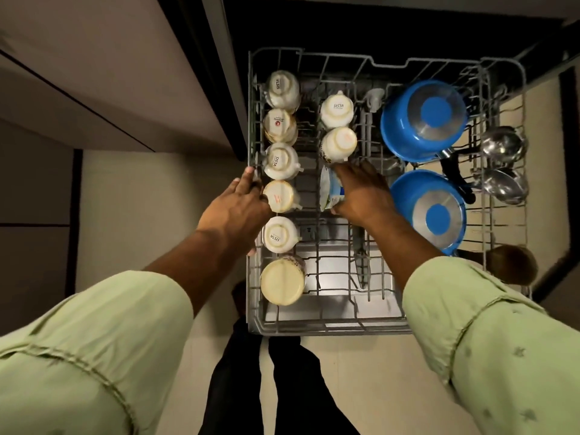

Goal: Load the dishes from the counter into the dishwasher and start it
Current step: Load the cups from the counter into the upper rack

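Grey wire dishwasher rack (314, 332) mostly loaded, I judge.
My right hand (361, 193) grips a white-and-blue ceramic mug (329, 189); left hand (238, 205) rests flat on the rim; starting remains.

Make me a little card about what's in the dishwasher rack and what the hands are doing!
Rack: grey wire dishwasher rack, pulled out
Left row: six cream ceramic cups, upside down
Middle row: two more cream cups, upside down
Right side: two blue round pans, upside down; shiny steel ladles beside them
Right hand: holds a white-and-blue cup in the middle row
Left hand: rests on the rack's left edge
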`<control>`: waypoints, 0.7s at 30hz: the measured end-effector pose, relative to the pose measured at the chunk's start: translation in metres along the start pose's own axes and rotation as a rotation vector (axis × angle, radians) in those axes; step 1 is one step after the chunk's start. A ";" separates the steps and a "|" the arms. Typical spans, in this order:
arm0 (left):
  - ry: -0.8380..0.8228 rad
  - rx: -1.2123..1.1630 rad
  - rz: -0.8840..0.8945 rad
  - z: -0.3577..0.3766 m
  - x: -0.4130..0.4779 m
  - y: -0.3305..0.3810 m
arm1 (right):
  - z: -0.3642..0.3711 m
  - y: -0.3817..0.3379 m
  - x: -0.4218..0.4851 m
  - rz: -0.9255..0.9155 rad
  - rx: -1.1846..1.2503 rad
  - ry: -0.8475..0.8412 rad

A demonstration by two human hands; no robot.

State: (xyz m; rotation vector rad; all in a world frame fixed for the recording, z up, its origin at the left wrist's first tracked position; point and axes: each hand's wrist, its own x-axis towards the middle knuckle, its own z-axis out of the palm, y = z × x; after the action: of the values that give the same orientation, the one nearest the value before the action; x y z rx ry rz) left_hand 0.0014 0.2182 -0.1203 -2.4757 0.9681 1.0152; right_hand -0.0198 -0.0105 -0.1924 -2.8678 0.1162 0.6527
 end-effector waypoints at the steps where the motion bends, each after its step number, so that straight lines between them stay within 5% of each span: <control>1: 0.000 -0.005 -0.001 0.000 0.000 0.000 | 0.000 0.003 0.004 0.012 0.002 -0.044; 10: -0.001 -0.004 0.001 0.003 0.003 -0.002 | 0.010 0.022 0.017 0.087 0.031 -0.201; 21: -0.005 -0.023 -0.013 0.004 0.006 -0.001 | 0.022 0.012 -0.007 0.150 0.079 0.031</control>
State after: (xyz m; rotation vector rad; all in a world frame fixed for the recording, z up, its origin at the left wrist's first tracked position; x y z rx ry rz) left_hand 0.0032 0.2178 -0.1273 -2.4934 0.9427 1.0338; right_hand -0.0370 -0.0178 -0.2103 -2.8134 0.3559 0.6164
